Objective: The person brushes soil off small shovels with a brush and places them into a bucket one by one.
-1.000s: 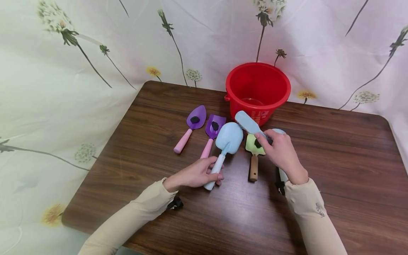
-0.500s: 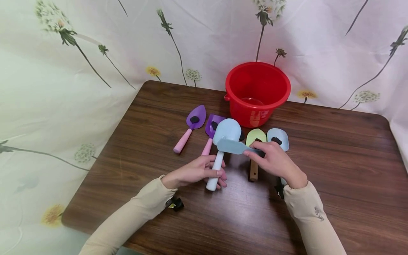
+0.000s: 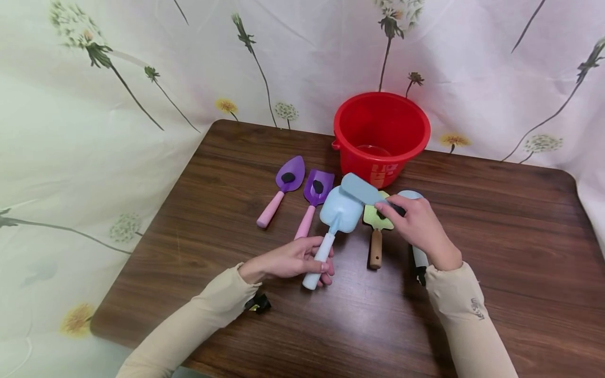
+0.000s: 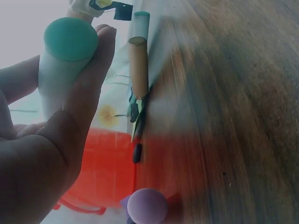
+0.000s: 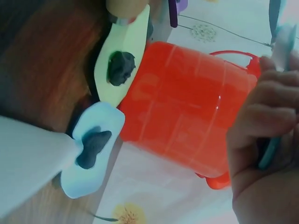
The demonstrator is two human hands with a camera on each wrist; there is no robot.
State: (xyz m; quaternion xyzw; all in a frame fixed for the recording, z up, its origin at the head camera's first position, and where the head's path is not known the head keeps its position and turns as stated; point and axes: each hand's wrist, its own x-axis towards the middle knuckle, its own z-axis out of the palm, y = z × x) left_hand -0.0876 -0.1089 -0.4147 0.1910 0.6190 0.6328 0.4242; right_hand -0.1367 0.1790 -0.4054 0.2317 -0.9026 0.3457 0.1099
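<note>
My left hand (image 3: pixel 290 260) grips the white handle of a light blue hand trowel (image 3: pixel 341 215), raised above the table with its blade pointing away. In the left wrist view, the trowel handle's teal end (image 4: pixel 71 39) shows between thumb and fingers. My right hand (image 3: pixel 420 223) holds a light blue tool with a long flat head (image 3: pixel 361 190). That head overlaps the trowel blade's upper edge; its underside is hidden, and contact I cannot tell. Below my right hand lie a green trowel (image 3: pixel 376 218) with a wooden handle and another light blue trowel (image 5: pixel 70 179).
A red bucket (image 3: pixel 364 170) stands at the back of the wooden table (image 3: pixel 510 252). Two purple trowels with pink handles, one pointed (image 3: pixel 295 170) and one square-ended (image 3: pixel 326 181), lie left of it. Dark lumps (image 5: pixel 122 67) sit on the lying blades. Flowered cloth (image 3: pixel 293 58) hangs behind.
The long-headed tool swung left and down across the trowel's neck, then back up to the blade's upper right edge. The left hand's trowel shifted slightly; the other trowels and bucket stayed put.
</note>
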